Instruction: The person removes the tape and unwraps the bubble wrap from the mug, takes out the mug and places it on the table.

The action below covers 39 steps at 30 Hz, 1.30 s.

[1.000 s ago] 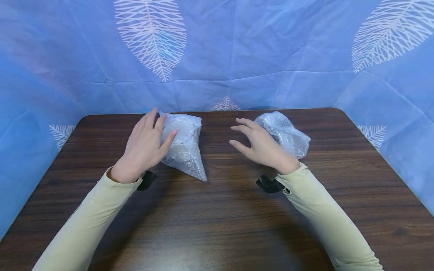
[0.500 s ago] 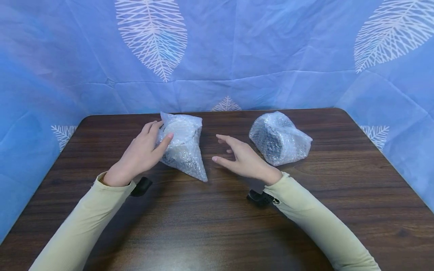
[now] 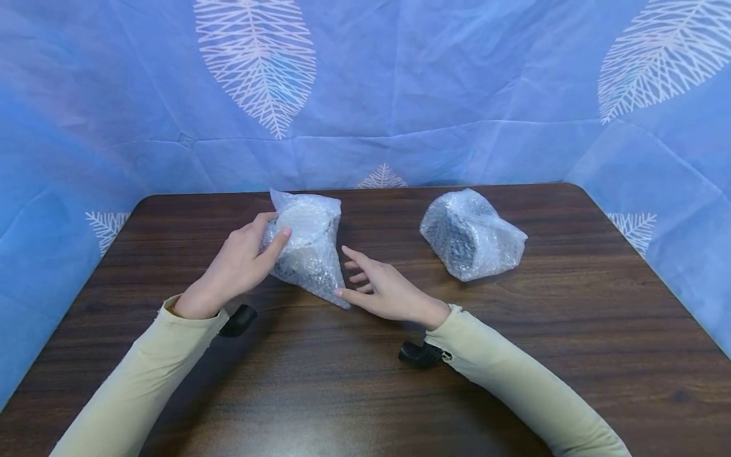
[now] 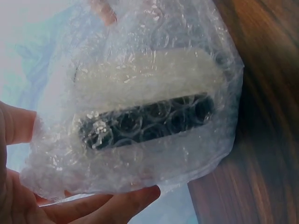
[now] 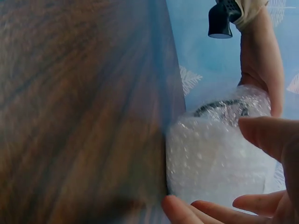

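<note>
On the left of the table lies a bubble-wrapped package. In the left wrist view the package shows a pale block and a dark strip through the clear wrap. My left hand grips its left side, thumb on top and fingers round the far edge. At its lower right corner is my right hand, fingers spread and slightly bent; the thumb is at the corner, and whether it touches I cannot tell. The right wrist view has the package between thumb and fingers, with a gap.
A second bubble-wrapped package lies at the back right of the brown wooden table. Behind the table's back edge hangs a blue cloth with white leaf prints.
My right hand has moved left and nearer, from beside the right package to the left package's corner. The left hand has come down slightly and closed round the package's left side.
</note>
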{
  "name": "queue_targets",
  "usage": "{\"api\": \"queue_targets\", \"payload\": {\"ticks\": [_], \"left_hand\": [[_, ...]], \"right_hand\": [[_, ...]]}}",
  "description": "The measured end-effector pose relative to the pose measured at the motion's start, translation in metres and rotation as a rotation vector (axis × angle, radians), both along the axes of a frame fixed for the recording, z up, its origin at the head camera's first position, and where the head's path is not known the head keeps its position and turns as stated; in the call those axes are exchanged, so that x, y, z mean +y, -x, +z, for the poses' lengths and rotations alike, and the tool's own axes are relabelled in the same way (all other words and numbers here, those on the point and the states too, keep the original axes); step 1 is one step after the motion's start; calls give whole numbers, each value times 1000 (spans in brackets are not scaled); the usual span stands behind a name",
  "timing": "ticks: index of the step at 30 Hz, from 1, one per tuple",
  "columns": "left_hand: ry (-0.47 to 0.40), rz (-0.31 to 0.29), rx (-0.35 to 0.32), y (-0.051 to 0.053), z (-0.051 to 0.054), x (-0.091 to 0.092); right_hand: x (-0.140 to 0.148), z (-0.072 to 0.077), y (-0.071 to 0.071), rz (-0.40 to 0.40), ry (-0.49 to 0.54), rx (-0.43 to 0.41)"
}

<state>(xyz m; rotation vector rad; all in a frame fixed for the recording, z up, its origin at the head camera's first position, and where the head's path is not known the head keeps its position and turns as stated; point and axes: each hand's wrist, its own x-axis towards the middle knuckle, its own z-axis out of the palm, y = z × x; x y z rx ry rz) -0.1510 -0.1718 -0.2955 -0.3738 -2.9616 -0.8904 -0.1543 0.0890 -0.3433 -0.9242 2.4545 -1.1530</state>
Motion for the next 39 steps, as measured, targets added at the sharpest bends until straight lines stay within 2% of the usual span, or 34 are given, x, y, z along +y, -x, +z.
{"api": "queue_targets", "payload": {"ticks": [10, 17, 25, 31, 39], "left_hand": [[12, 28, 25, -6, 1, 3], [18, 28, 22, -11, 2, 2], [9, 7, 5, -21, 3, -4], [-4, 3, 7, -27, 2, -7], [19, -17, 3, -34, 3, -12]], "right_hand": [[-8, -4, -5, -7, 44, -26], [-7, -3, -10, 28, 59, -55], [-9, 0, -22, 104, 84, -63], [-13, 2, -32, 115, 85, -56], [-19, 2, -45, 134, 76, -78]]}}
